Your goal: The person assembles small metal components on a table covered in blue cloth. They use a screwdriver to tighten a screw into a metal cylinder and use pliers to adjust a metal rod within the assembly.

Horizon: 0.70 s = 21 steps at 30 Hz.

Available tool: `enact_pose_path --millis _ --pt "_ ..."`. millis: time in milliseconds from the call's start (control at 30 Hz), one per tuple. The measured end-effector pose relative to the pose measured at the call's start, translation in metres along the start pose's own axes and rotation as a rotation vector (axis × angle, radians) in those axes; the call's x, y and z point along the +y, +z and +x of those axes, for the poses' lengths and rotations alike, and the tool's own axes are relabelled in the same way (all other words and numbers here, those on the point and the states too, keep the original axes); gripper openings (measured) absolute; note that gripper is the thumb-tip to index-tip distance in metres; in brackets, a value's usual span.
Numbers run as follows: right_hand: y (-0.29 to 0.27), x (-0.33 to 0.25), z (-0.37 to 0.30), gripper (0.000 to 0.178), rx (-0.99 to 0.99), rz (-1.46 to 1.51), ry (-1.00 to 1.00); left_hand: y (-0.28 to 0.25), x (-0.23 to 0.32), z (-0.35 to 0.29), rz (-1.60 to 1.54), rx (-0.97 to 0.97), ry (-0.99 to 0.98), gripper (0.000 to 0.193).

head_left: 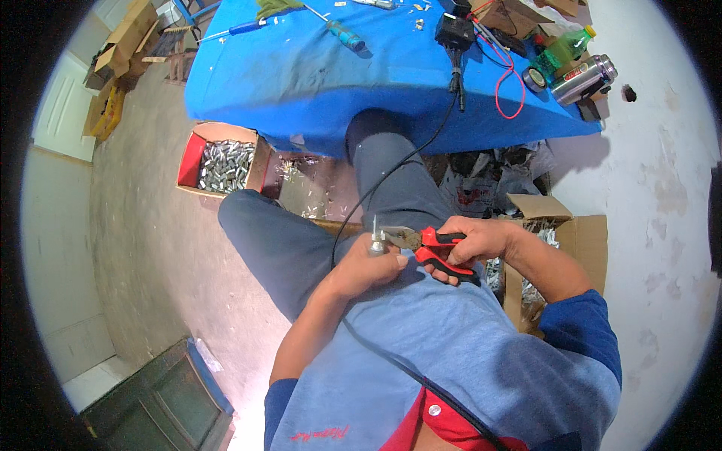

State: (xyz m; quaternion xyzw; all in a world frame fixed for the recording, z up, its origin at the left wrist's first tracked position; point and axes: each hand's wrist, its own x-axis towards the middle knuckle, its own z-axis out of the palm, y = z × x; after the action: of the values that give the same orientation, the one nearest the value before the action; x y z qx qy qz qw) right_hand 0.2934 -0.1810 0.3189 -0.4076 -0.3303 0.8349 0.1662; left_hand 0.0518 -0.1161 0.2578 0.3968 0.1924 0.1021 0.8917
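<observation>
In front of my belly, my left hand (366, 267) is closed round a small silver cylindrical part (377, 246) with a thin pin standing up from its top. My right hand (474, 244) grips pliers (444, 255) with red and black handles, its fingers wrapped round both of them. The metal jaws of the pliers reach left to the top of the silver part. A pale flat piece shows beside the jaws; the exact contact there is too small to make out. My left fingers hide most of the part's lower end.
An open carton (192, 158) of similar silver cylinders stands at left. At right is a cardboard box (590, 244) with metallic pieces. The blue-covered table (301, 75) ahead bears screwdrivers (346, 35), a black adapter (455, 31), a green bottle (560, 52) and a steel flask (585, 79). A black cable (398, 161) crosses my lap.
</observation>
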Motion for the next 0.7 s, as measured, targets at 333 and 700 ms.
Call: enact_pose_path --millis 333,700 --pt "0.005 0.026 0.005 0.040 -0.055 0.389 -0.036 0.010 0.006 0.000 0.116 0.114 0.082 0.026" --pt "0.006 0.020 0.024 0.042 0.025 0.172 -0.155 0.003 0.006 0.002 0.073 0.263 0.141 0.026"
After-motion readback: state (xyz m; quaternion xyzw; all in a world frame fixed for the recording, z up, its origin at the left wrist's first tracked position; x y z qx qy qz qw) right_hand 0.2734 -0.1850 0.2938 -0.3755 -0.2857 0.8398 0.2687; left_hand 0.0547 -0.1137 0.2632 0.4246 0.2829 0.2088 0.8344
